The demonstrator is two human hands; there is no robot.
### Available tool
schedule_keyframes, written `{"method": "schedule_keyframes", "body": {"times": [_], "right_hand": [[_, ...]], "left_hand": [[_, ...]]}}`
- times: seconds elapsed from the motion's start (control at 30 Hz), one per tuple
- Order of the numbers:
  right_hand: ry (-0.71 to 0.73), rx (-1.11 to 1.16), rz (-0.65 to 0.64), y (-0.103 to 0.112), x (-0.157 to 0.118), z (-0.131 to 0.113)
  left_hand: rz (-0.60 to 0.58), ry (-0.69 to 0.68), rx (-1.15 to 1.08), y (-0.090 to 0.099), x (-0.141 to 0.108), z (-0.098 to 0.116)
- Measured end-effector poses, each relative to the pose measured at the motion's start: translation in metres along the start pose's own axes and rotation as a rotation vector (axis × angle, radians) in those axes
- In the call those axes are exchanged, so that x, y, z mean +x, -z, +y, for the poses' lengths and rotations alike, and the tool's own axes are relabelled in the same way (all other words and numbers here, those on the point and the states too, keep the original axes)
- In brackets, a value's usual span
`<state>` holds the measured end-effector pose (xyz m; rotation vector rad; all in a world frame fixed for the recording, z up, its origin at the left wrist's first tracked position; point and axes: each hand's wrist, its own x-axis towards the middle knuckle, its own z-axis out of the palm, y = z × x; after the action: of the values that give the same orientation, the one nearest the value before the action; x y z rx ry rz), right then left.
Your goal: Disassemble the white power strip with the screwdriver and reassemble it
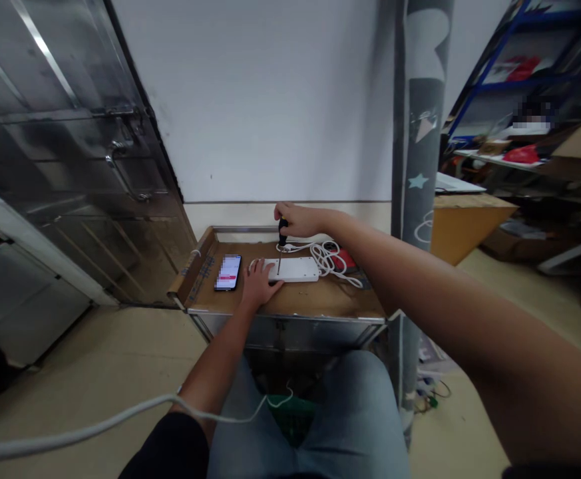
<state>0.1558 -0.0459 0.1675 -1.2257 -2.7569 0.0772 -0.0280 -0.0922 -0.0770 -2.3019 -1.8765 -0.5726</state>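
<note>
A white power strip (297, 269) lies across the small table, its plain face with small screw holes turned up. My left hand (259, 285) grips its left end, fingers over the top and thumb along the near edge. In my right hand (297, 220) is a black-handled screwdriver (283, 233), held upright. Its thin shaft points down, with the tip at the strip's upper face. The strip's white cord (327, 256) is coiled at its right end. Tiny pieces, perhaps screws (303, 293), rest on the table in front of the strip.
A lit phone (228, 273) lies left of my left hand on the brown-topped table (270, 305). Something red (344, 259) sits under the cord. A wall stands behind, a patterned grey column (414, 199) at right. A white cable (120, 411) crosses over my left forearm.
</note>
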Motion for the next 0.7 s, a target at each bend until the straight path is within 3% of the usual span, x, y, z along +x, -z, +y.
{"method": "schedule_keyframes", "body": {"times": [0.13, 0.37, 0.57, 0.7], "right_hand": [[0.001, -0.005, -0.016, 0.007, 0.002, -0.004], [-0.159, -0.127, 0.040, 0.003, 0.003, -0.018], [-0.015, -0.124, -0.077, 0.010, -0.004, -0.015], [0.006, -0.132, -0.080, 0.020, -0.004, -0.013]], "left_hand": [[0.004, -0.002, -0.001, -0.001, 0.000, -0.001], [0.009, -0.007, 0.003, 0.000, -0.001, 0.000], [0.009, -0.006, 0.003, 0.000, -0.001, 0.001], [0.015, -0.008, 0.000, -0.001, -0.001, 0.000]]}}
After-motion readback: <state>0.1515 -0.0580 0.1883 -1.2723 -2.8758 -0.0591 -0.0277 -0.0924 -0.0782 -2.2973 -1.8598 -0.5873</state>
